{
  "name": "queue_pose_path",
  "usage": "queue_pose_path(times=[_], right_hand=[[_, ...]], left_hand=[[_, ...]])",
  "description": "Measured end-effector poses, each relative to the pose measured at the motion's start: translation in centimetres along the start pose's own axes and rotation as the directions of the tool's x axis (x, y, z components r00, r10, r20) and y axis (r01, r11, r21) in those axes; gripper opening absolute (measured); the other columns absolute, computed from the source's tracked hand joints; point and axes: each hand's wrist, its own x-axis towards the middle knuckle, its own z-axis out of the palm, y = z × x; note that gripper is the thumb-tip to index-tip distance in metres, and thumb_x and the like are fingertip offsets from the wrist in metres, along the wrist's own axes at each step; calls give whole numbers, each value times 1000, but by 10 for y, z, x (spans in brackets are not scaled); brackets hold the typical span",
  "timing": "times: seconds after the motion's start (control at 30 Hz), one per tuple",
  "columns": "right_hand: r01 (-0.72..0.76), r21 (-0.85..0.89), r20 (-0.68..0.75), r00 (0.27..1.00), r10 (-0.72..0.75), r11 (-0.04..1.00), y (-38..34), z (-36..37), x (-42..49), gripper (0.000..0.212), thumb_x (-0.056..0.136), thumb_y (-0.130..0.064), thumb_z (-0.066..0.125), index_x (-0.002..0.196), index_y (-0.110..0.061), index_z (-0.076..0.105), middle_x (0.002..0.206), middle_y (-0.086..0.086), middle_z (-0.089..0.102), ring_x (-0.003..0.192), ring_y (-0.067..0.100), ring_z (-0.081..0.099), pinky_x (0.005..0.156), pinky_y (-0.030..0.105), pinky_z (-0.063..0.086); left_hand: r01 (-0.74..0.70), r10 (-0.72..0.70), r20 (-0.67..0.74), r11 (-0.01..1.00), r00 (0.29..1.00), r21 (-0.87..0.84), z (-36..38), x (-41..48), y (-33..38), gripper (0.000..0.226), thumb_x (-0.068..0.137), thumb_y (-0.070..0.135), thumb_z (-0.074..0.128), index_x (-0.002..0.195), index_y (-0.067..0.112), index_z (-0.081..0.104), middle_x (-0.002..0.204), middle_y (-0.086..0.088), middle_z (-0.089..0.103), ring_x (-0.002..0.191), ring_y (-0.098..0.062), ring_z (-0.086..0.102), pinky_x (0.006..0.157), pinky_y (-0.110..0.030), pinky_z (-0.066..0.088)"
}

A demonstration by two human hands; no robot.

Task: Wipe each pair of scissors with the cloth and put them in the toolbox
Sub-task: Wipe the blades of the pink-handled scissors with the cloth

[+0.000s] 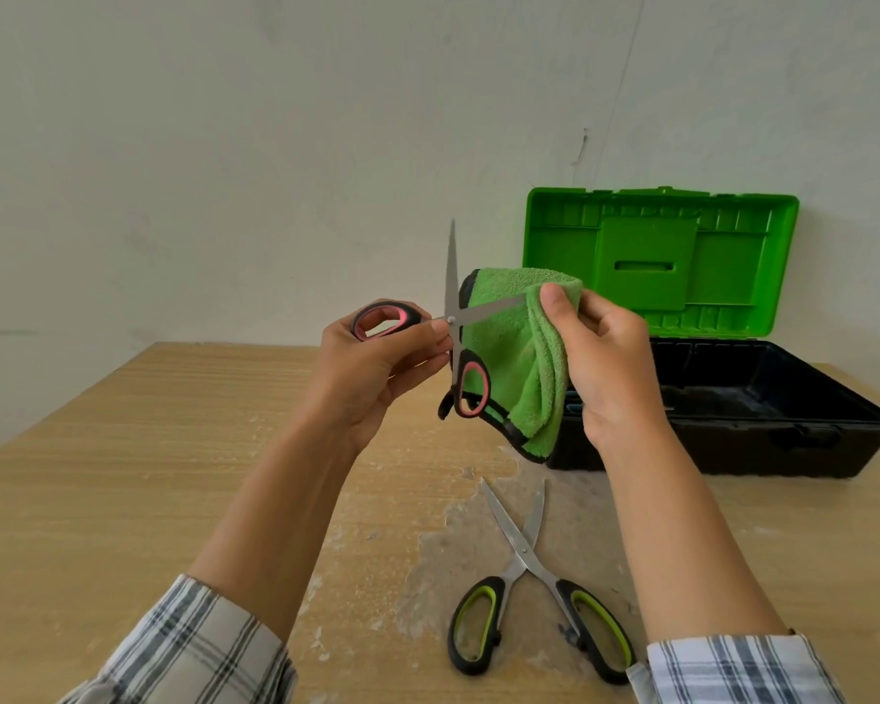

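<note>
My left hand (pixel 384 363) grips a pair of pink-and-black scissors (pixel 452 297) by one handle, above the table. Its blades are spread wide, one pointing up and the other to the right. My right hand (pixel 598 358) holds a green cloth (pixel 514 358) and pinches it over the tip of the right-pointing blade. A second pair, the green-and-black scissors (pixel 522 566), lies open on the table near me. The toolbox (pixel 834 414) stands open at the right, its black base behind the cloth and its green lid (pixel 656 256) upright.
The wooden table (pixel 148 475) has worn, pale patches around the lying scissors. A plain wall rises right behind the table and the toolbox lid. My plaid sleeves show at the bottom corners.
</note>
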Motion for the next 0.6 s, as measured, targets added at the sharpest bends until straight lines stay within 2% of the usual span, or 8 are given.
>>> queue_pose_path(times=[0.1,0.17,0.23,0.4,0.5,0.6], right_hand=[[-44,-15,37,998,45,999,-2,-9,4,16,93,-30,67,103,-19,73,92,-6,79,88,6,75,73,19,57],[-88,9,106,991,87,996,-4,-13,5,22,91,-31,68,105,-15,73,98,-1,79,94,12,75,81,26,59],[-114,32,178,978,106,993,-5,-11,3,27,86,-33,70,105,-14,73,99,1,79,95,15,75,82,27,59],[-51,-12,272,961,53,999,1,5,-5,34,74,-36,74,101,-16,72,99,0,79,96,14,75,86,25,58],[-23,-3,258,966,23,1000,4,10,-7,32,72,-32,78,99,-15,72,96,0,79,93,15,75,78,23,58],[6,-23,210,978,-1,1000,6,13,-9,20,76,-21,82,93,-18,72,89,-2,79,84,14,76,70,23,58]], left_hand=[[-12,11,-26,1000,1000,-16,-4,1,3,17,75,-6,75,74,7,64,72,-13,72,70,-21,73,70,-33,60],[-15,15,-28,999,1000,-29,-4,1,4,15,76,-5,74,78,5,64,73,-13,72,72,-22,74,70,-33,60],[-20,19,-17,999,1000,-45,-1,1,2,14,76,-5,74,81,4,65,73,-13,72,73,-21,74,70,-32,60],[-31,31,34,999,999,13,3,-2,-3,15,73,-2,76,83,4,67,77,-14,73,76,-24,74,76,-35,62],[-42,39,53,996,998,75,2,-3,-3,19,70,0,77,86,6,68,81,-14,74,75,-23,74,73,-32,62],[-72,58,76,979,995,190,4,-3,-3,14,76,-2,75,87,7,71,79,-12,74,74,-20,74,73,-30,61]])
